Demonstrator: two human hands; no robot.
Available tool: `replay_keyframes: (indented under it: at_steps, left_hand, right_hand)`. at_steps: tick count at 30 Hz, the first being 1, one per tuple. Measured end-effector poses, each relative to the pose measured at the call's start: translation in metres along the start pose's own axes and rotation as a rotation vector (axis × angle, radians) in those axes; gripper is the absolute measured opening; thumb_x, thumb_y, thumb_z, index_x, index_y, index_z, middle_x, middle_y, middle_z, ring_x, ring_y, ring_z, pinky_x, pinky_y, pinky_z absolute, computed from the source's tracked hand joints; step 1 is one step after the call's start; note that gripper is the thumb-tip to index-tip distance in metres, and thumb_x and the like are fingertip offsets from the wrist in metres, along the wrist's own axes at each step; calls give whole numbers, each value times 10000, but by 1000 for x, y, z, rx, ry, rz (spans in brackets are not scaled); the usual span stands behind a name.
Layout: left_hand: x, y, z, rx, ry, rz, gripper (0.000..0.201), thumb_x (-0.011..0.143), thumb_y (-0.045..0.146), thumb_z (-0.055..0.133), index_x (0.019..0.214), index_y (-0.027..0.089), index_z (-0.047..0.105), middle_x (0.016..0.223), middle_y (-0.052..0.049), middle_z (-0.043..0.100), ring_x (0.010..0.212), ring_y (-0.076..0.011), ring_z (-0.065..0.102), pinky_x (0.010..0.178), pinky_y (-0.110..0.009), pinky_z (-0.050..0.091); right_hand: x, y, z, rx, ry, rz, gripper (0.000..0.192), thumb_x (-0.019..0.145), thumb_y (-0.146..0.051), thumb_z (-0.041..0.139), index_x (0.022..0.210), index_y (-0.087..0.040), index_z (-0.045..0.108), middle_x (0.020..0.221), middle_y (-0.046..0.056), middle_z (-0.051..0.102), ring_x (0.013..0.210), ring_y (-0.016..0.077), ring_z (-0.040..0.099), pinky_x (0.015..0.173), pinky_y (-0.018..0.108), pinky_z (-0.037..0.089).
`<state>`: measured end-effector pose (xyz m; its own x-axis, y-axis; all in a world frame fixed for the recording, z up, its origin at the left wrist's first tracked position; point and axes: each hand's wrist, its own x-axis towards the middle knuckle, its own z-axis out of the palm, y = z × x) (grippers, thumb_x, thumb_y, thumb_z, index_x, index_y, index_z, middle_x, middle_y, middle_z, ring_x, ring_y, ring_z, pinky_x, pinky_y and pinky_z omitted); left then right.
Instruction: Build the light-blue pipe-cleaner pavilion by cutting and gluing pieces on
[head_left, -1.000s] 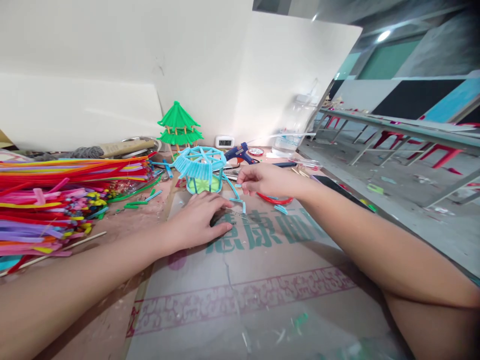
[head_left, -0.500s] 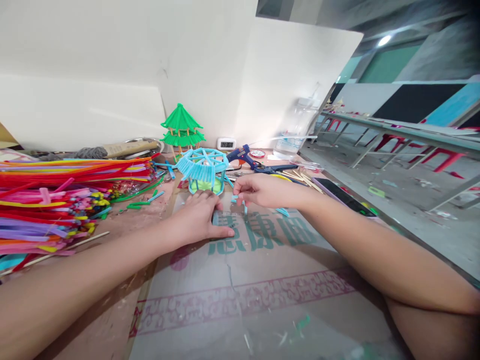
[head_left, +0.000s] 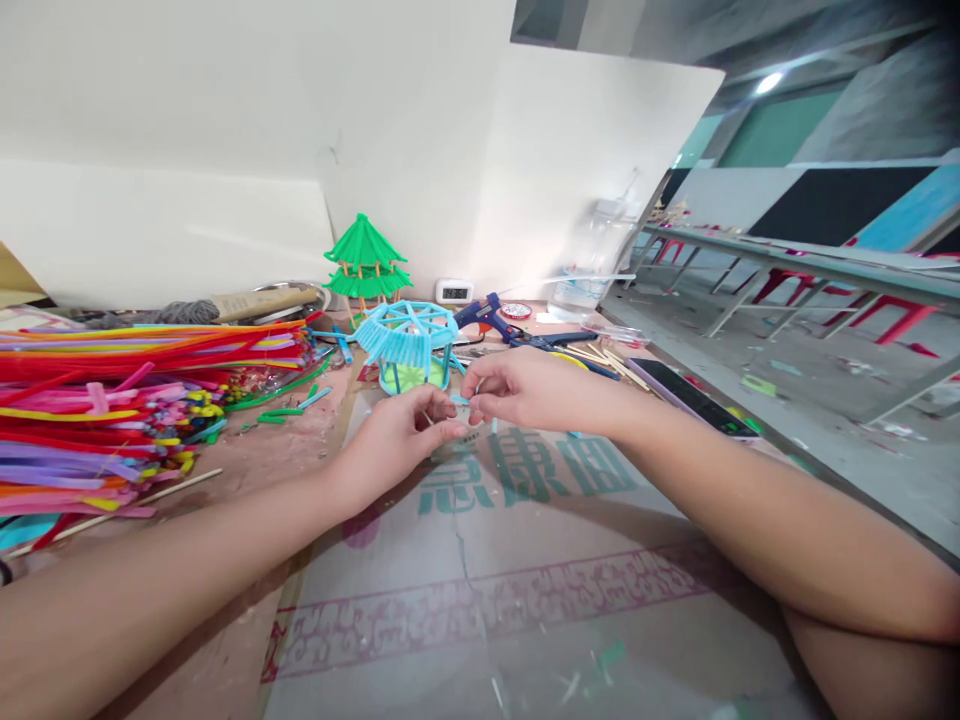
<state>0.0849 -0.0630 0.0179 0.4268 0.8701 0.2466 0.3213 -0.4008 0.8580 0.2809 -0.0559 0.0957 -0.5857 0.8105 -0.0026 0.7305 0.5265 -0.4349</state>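
Note:
My left hand (head_left: 409,430) and my right hand (head_left: 517,390) meet above the cardboard, fingertips nearly touching. Between them is a short piece of light blue pipe cleaner (head_left: 459,400), pinched by both hands and mostly hidden by the fingers. Just behind stands a small light blue pavilion (head_left: 409,335) made of pipe cleaners, with an open-framed roof and a pale green base. It stands upright, and neither hand holds it. A flat cardboard sheet (head_left: 420,600) with printed green characters lies under my hands.
Bundles of coloured pipe cleaners (head_left: 112,430) cover the left side. A green tiered pagoda (head_left: 365,255) stands at the back, near a digital clock (head_left: 454,291). A blue glue gun (head_left: 484,315), pliers (head_left: 562,338), wooden sticks (head_left: 619,362) and a phone (head_left: 694,398) lie to the right.
My left hand has lifted from the cardboard beside the pavilion and moved right, its fingers closing into a pinch. The right hand, with the blue piece, has shifted slightly left to meet it.

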Motion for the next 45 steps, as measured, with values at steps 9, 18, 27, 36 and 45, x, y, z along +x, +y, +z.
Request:
replay_keyframes:
  at_steps: [9,18,27,36,45]
  left_hand:
    - [2,13,-2,-104,61,-206,250,785,373,661,896,155,711,662,15,640,496,-89,477,469,-213,390]
    - [-2,17,1,-134,57,-208,257,814,414,612,789,165,670,547,38,565,462,-99,520,450,-204,402]
    - [-4,21,-1,-69,44,-146,312,872,418,527,749,163,660,506,33,542,463,-107,512,456,-205,382]
    - [-3,15,-1,-30,17,-49,259,857,390,560,800,169,683,564,39,545,518,-104,475,501,-213,364]
    - [-2,13,0,-81,-46,-93,263,851,385,570,806,153,684,572,45,535,505,-88,471,487,-196,363]
  right_hand:
    - [2,7,0,21,28,21,138,818,-159,556,898,-184,664,795,10,746,683,148,659,592,242,432]
    - [-2,-5,1,-56,39,-37,196,842,-155,547,924,-171,724,812,27,734,699,144,621,618,248,395]
    - [-3,-6,6,-165,110,-96,168,885,-187,532,967,-191,678,759,15,696,692,142,569,643,251,333]
    - [-2,-6,3,-142,101,-44,152,887,-245,568,883,-158,692,768,24,663,677,132,534,636,252,326]
    - [1,-1,3,-108,52,-44,183,890,-266,543,876,-155,687,772,22,648,691,133,529,609,242,322]
